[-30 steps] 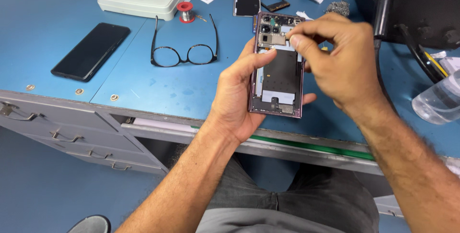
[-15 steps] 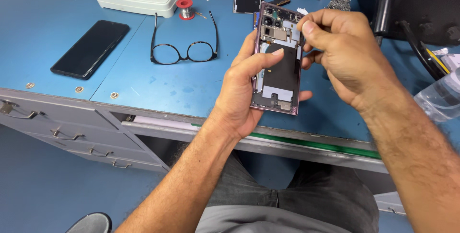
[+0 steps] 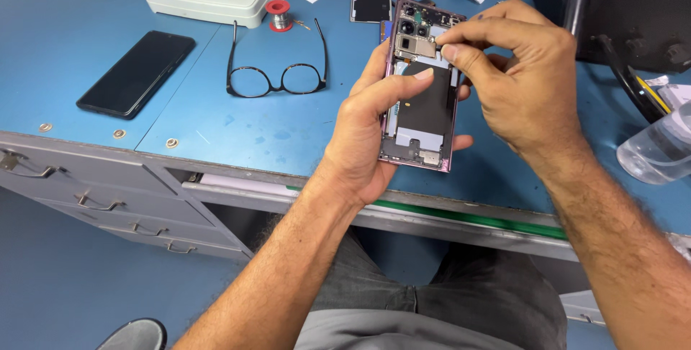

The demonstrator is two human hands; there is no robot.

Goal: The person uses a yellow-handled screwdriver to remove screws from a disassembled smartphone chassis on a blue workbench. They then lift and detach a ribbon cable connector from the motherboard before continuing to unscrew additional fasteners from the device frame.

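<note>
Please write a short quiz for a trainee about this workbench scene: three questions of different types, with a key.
1. True or false: the left hand holds the opened phone above the blue table.
2. What lies nearest the eyeglasses? A) red solder spool B) clear bottle C) black phone
3. Fill in: the right hand pinches at the phone's ___ end, by the cameras.

Key: 1 true; 2 A; 3 upper.
</note>
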